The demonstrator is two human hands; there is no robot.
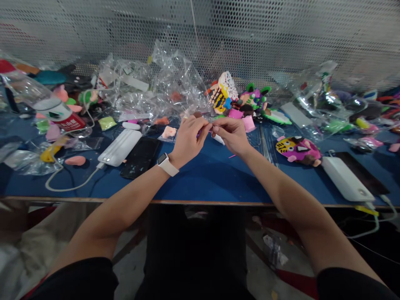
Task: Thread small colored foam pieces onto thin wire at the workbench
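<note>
My left hand (190,135), with a white-banded watch on its wrist, is closed with bent fingers around a modelling-clay piece, of which only a bit of purple (198,133) shows. The fingertips of my right hand (231,134) are pinched and meet those of my left over the blue table. A small pinkish bit shows where they meet, but what my right hand pinches is mostly hidden. Under my right hand lies a white stick-like object (218,140), partly covered. Beyond it are pink clay lumps (248,123) and a thin pink strand (231,156) lies nearer.
Left of my hands lie a white power bank (120,146), a black phone (140,157) and peach clay (169,132). Crumpled clear bags (165,83) and colourful clay figures (223,93) line the perforated metal wall. A tiger-faced clay figure (298,151) and another power bank (347,178) lie right.
</note>
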